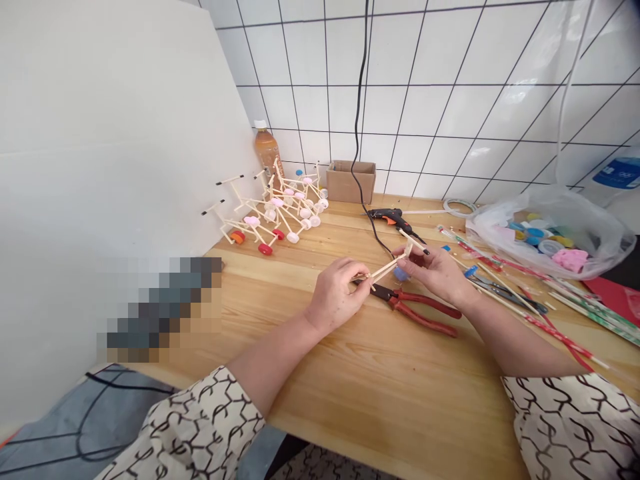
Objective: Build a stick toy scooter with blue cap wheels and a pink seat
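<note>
Over the wooden bench (370, 407), left hand (340, 293) and right hand (435, 273) grasped a stick frame (387, 268), lifting it above red-handled pliers (420, 310).

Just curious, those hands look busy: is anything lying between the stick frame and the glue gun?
Yes: the black cord of the glue gun runs down between the gun and the stick frame, passing close to the right hand.

left hand (336, 297): center of frame, curled in a pinch, back facing up | right hand (435, 273): right of center, curled in a pinch, wrist turned inward | left forearm (270, 363): rising from lower left | right forearm (525, 343): rising from lower right | both hands: just apart, not touching
</note>
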`<state>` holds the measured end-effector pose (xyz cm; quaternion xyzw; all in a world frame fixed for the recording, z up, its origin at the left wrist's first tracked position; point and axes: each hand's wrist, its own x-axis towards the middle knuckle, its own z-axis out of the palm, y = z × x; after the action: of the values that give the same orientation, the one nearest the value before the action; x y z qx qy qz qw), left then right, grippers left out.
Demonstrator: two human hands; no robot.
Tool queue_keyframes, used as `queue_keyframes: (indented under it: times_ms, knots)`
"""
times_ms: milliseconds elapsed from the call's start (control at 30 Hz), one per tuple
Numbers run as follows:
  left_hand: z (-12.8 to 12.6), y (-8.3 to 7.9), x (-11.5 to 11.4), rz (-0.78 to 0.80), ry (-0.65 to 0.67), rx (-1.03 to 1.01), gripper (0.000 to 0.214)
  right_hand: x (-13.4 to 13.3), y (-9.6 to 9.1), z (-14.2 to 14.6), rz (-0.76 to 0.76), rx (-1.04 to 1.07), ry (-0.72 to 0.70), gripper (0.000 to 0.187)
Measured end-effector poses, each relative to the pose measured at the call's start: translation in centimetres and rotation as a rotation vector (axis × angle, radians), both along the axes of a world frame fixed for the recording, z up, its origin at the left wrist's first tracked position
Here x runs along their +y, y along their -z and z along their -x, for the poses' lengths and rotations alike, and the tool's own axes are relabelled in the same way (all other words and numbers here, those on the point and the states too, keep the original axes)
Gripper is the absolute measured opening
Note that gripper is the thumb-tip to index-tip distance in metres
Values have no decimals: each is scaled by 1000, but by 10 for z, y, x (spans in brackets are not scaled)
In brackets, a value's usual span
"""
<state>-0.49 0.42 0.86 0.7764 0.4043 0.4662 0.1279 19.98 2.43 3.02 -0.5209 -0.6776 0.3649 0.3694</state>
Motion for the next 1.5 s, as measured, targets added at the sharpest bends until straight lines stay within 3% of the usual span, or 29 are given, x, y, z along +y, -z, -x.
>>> queue_keyframes:
  times_ms: [433, 633, 800, 967, 1000, 1067, 1200, 1267, 1500]
  knots:
    - [0, 1, 0, -22, -1, 15, 5, 1, 1, -8, -133, -27, -14, 43]
    - [0, 1, 0, -16, -6, 13, 5, -12, -4, -13, -122, -25, 132, 55]
    - [0, 2, 1, -21, -7, 21, 4, -23, -10, -15, -157, -87, 102, 68]
    - [0, 3, 2, -35, -8, 16, 4, -47, -12, 0, -396, -187, 295, 38]
    - [0, 3, 2, -35, -8, 21, 4, -57, -12, 5, -436, -202, 275, 30]
    - [1, 3, 1, -27, -3, 35, 3, -80, -10, 18, -406, -230, 62, 15]
    - [1, 3, 1, -17, 2, 34, 4, -118, -4, 42, -262, -389, -377, 10]
    - [1, 3, 1, -22, -3, 23, 4, -126, 1, 50, -183, -479, -518, 5]
    - [1, 1, 1, -21, -16, 37, 4, -115, 15, 53, -124, -466, -583, 3]
